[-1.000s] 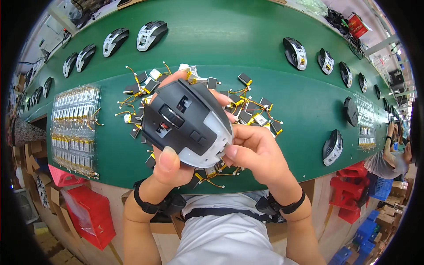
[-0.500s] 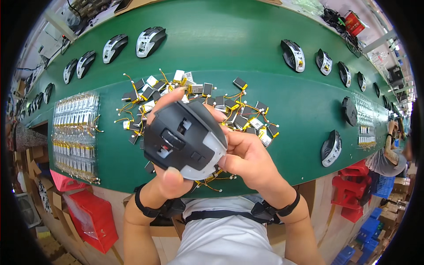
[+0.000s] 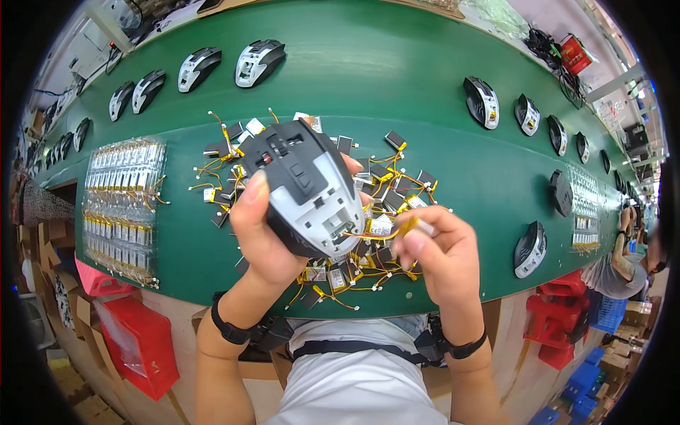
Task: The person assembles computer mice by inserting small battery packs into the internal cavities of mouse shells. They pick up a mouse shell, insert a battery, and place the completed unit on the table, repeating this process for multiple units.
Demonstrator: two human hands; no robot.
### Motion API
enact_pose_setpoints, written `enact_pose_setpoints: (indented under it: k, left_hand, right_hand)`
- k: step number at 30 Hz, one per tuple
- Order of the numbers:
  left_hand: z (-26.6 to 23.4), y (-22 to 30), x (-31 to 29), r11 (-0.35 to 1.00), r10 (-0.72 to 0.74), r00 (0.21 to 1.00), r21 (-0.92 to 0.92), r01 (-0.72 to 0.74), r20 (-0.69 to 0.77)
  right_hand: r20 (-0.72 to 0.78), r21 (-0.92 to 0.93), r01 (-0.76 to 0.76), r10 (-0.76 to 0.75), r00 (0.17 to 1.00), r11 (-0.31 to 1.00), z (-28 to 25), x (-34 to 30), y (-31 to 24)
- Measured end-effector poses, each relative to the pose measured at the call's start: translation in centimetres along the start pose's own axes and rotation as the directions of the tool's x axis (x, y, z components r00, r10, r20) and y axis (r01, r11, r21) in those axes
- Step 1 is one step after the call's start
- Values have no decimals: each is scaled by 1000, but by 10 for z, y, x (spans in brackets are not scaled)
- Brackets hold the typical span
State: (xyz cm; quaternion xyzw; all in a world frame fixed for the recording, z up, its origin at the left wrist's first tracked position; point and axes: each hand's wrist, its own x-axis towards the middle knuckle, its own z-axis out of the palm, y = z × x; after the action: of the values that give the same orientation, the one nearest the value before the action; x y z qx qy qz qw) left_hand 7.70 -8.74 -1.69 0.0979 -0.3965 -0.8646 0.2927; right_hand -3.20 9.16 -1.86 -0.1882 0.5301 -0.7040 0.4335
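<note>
My left hand point(image 3: 258, 227) is wrapped round a black and light-grey computer mouse point(image 3: 301, 191), lifted over the green table and tilted. Its rear end points towards me and shows a recess with small openings. Thin red, yellow and dark wires point(image 3: 374, 236) run out of that recess to my right. Their other end meets a small battery with yellow tape point(image 3: 411, 227), pinched between the thumb and fingers of my right hand point(image 3: 446, 248); the fingers cover part of it. Beneath and behind the mouse lies a loose heap of small wired batteries point(image 3: 380, 172), partly hidden by my hands.
A clear tray of batteries point(image 3: 120, 177) lies at the left, another point(image 3: 586, 205) at the right. Several mice point(image 3: 261, 64) line the far left, more point(image 3: 482, 103) the far right; one mouse point(image 3: 530, 249) sits nearer. Red stools point(image 3: 556, 312) stand below; a co-worker's arm point(image 3: 623, 248) shows at right.
The mouse has turned in my left hand, bringing its rear recess into view. My right hand has left the mouse's side and moved right, now holding a battery wired to it.
</note>
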Motion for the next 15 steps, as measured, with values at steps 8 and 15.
enact_pose_setpoints:
  k: [8, 15]
  left_hand:
    - [-1, -8, 2, 989, -96, 995, -113, 94, -11]
    - [-3, -8, 3, 971, -175, 982, -176, 161, -71]
  right_hand:
    - [68, 271, 245, -272, 960, 931, 39, 19, -9]
    - [291, -651, 668, -695, 658, 360, 47, 34, 1]
